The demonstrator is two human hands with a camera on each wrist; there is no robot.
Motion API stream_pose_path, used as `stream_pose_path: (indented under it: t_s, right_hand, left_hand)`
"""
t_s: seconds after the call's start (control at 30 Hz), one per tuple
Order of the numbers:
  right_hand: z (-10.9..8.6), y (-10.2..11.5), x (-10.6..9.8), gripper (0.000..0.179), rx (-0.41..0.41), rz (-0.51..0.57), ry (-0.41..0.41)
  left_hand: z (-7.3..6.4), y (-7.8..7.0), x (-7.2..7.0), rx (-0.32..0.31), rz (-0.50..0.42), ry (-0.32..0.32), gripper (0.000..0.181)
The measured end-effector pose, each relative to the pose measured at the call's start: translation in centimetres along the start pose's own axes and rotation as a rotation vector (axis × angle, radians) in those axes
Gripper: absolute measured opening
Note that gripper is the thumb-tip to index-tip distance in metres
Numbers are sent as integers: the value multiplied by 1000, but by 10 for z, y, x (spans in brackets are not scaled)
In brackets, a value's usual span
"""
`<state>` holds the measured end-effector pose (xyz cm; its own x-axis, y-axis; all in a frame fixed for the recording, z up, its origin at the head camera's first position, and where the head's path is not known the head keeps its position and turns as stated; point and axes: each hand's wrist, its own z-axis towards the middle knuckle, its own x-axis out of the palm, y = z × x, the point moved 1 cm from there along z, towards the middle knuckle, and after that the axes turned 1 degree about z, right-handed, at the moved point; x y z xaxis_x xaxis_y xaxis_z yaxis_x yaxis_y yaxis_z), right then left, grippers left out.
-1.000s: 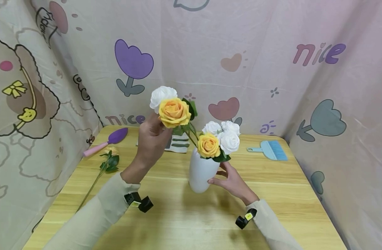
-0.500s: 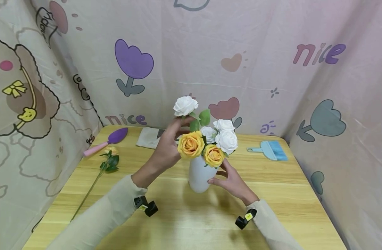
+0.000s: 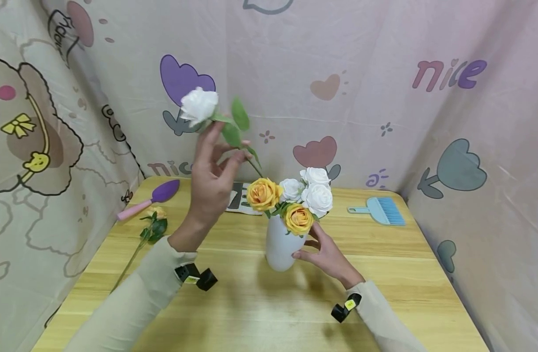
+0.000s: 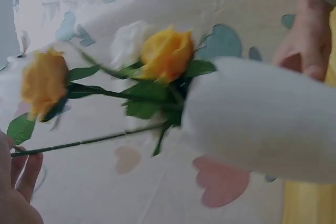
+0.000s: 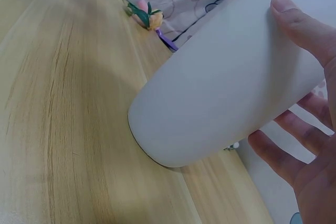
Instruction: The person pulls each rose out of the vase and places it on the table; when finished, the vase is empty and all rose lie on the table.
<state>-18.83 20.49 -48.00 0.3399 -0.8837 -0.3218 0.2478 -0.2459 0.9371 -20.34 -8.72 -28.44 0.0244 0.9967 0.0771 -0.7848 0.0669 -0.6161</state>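
Note:
My left hand (image 3: 211, 178) is raised left of the vase and pinches the green stem of a white rose (image 3: 199, 106). That stem slants down to the mouth of the white vase (image 3: 281, 244), which stands upright on the table. In the left wrist view the stem (image 4: 79, 144) reaches the vase's opening beside the other flowers. Two yellow roses (image 3: 298, 218) and several white roses (image 3: 318, 195) fill the vase. With thumb and fingers round its right side, my right hand (image 3: 326, 256) grips the vase; the right wrist view shows the thumb (image 5: 299, 24) against the wall.
On the wooden table (image 3: 251, 313), a pale yellow rose (image 3: 154, 227) lies at the left near a purple trowel (image 3: 165, 190) with a pink handle. A folded grey-white cloth item (image 3: 244, 198) lies behind the vase. A blue brush-like tool (image 3: 385, 211) is at the right.
My left hand first lowered the white and yellow roses toward the vase, then rose leftward with the white one. The held yellow rose now sits at the vase. My right hand stayed put.

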Motion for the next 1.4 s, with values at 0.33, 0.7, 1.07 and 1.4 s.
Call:
stream_pose_path:
  t_s: [0.33,0.7,1.07,1.4]
  right_hand:
    - [0,-1,-2,90,-7,-14,-6]
    - [2,1,0,91,5,-9,-8]
    - [1,0,1,92,5,-2,-6]
    - [0,0,1,93,2,-1,-9]
  left_hand:
    - [21,-4,-46,42,-116,-173,62]
    - [-10,22,-118,-340,137,-35,41]
    - [-63,54,-175,-683,550,320,47]
    - [-112,84,-198,-814,600,500,51]
